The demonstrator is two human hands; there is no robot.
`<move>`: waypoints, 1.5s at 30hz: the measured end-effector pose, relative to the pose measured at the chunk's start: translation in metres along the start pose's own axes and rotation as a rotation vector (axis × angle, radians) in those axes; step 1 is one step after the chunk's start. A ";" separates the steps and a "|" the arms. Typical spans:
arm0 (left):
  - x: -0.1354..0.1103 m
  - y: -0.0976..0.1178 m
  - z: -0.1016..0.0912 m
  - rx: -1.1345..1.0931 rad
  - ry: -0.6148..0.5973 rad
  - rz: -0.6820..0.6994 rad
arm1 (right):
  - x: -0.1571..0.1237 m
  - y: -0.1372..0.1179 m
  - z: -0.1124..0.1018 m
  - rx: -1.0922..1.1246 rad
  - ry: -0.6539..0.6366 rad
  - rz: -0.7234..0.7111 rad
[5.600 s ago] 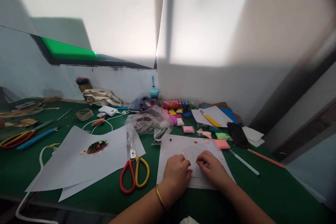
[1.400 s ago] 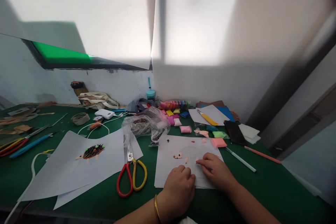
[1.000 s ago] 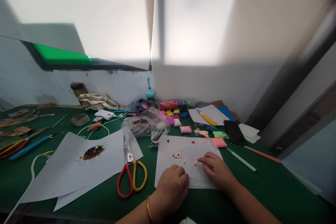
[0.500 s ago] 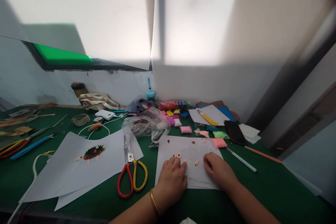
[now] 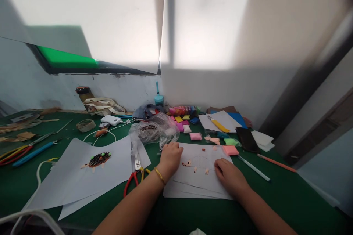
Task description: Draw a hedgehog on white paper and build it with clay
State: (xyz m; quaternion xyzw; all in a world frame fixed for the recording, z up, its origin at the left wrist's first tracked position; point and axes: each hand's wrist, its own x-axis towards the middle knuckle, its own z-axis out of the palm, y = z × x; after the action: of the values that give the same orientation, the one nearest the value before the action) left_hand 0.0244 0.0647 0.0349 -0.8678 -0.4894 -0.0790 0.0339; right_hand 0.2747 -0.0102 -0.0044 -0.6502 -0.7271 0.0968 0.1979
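Observation:
My left hand (image 5: 171, 157) is at the upper left corner of a white sheet (image 5: 190, 189), its fingers bent together and the tips hidden from me. A small dark bit that lay there is covered. On the right part of the sheet rests my right hand (image 5: 229, 174), fingers curled inward; anything inside them is hidden. Between the hands is a pencilled hedgehog outline (image 5: 202, 161) with a peach clay snout (image 5: 186, 163) and two small peach clay feet (image 5: 206, 171). A brown clay lump (image 5: 203, 149) lies near the top edge.
Red-and-yellow-handled scissors (image 5: 137, 165) lie partly under my left forearm. A finished spiky hedgehog picture (image 5: 99, 159) is on paper at left. Behind are a clear plastic bag (image 5: 150, 132), clay packets (image 5: 195, 136), a yellow cutter (image 5: 219, 124), a black phone (image 5: 246, 139) and a pen (image 5: 253, 167).
My left hand has moved from the hedgehog's snout up and away to the sheet's upper left corner, uncovering the front foot. My right hand has stayed almost in place.

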 end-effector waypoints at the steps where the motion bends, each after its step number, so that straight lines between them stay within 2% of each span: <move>1: 0.008 -0.007 -0.002 0.007 0.004 -0.004 | 0.001 0.001 0.000 -0.008 0.002 -0.007; 6: 0.028 -0.026 -0.001 0.001 -0.045 -0.014 | 0.004 0.004 0.002 0.000 0.023 -0.023; 12: 0.028 -0.030 -0.003 -0.040 -0.053 -0.102 | 0.002 0.003 0.000 0.044 0.025 -0.012; 18: 0.012 -0.024 -0.013 -0.069 0.007 -0.137 | 0.012 -0.024 -0.007 0.151 0.030 -0.122; 21: 0.008 -0.025 -0.009 -0.030 0.016 -0.158 | 0.023 -0.042 -0.010 0.188 0.011 -0.161; 24: 0.012 -0.030 -0.003 -0.007 -0.031 -0.149 | 0.031 -0.049 -0.010 0.187 0.010 -0.159; 29: 0.028 -0.034 0.006 -0.003 -0.084 -0.134 | 0.029 -0.028 -0.007 0.230 0.028 -0.053; 35: 0.046 -0.031 0.015 -0.016 -0.124 -0.154 | 0.010 -0.002 -0.010 0.151 -0.083 0.113; 41: 0.056 -0.031 0.022 -0.033 -0.156 -0.181 | 0.005 0.000 -0.008 0.090 -0.072 0.103; 45: 0.055 -0.027 0.017 -0.068 -0.118 -0.187 | 0.008 0.003 -0.005 0.065 -0.048 0.076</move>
State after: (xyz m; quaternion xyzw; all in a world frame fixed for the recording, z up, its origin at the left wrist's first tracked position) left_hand 0.0312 0.1279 0.0271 -0.8221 -0.5664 -0.0472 -0.0321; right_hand 0.2785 -0.0026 0.0005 -0.6679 -0.7031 0.1433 0.1974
